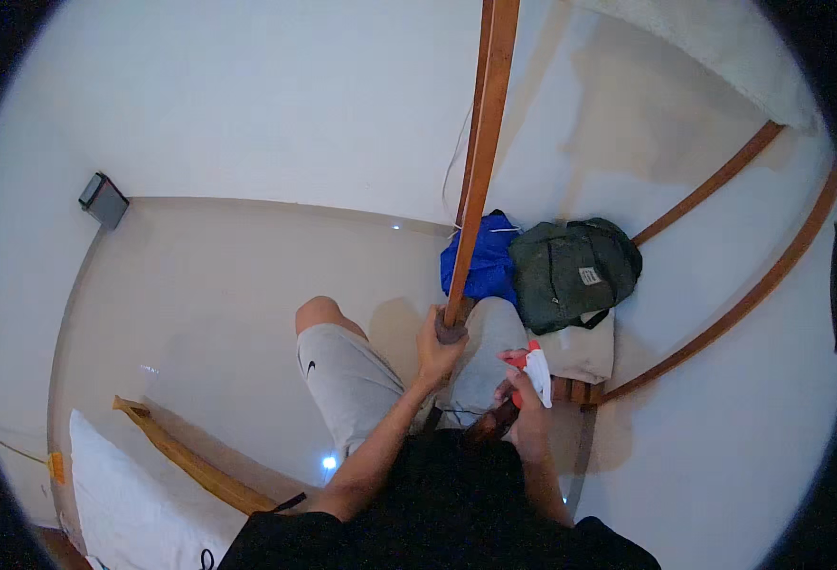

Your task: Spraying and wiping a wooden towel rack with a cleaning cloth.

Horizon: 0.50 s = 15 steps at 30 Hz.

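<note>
My left hand (435, 355) is closed round a grey-brown cloth (451, 330), pressing it against the lower part of an upright wooden post (485, 152). In my right hand (530, 418) is a spray bottle (538, 372) with a red and white trigger head and a dark brown body. The bottle is tilted close to my body, and my fingers cover part of it. My knees in light grey shorts (347, 370) lie on either side of the left forearm.
Behind the post sit a blue bag (489, 261) and a dark green backpack (570, 271), beside a beige cushion (584, 353). Curved wooden rails (722, 328) rise at the right. A yellowish wooden piece (190, 461) edges white fabric (124, 503) at the lower left. A grey box (105, 199) stands by the wall.
</note>
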### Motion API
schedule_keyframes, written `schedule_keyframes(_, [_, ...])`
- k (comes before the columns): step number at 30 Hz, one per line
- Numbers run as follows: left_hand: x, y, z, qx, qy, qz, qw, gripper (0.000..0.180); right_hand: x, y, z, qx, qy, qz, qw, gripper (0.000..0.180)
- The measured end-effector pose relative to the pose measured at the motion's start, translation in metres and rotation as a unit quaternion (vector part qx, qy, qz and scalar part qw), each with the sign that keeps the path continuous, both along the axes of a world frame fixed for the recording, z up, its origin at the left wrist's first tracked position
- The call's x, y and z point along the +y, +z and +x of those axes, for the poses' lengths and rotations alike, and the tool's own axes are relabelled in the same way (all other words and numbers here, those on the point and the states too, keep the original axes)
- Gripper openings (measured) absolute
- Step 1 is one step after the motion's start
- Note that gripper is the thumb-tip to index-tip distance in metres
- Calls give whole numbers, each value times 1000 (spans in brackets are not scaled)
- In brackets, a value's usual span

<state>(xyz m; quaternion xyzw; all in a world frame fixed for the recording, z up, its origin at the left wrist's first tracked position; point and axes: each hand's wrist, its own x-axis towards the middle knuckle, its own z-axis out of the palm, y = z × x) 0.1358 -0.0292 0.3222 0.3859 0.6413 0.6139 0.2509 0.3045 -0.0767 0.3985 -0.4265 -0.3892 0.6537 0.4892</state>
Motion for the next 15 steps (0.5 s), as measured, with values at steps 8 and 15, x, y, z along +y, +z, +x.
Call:
schedule_keyframes(8, [45,87,5,75,6,90,993,29,7,10,6,-29,136,-3,990,27])
schedule_keyframes(15, [71,151,-18,33,-83,147,985,37,20,11,-1,-46,232,19,972,39])
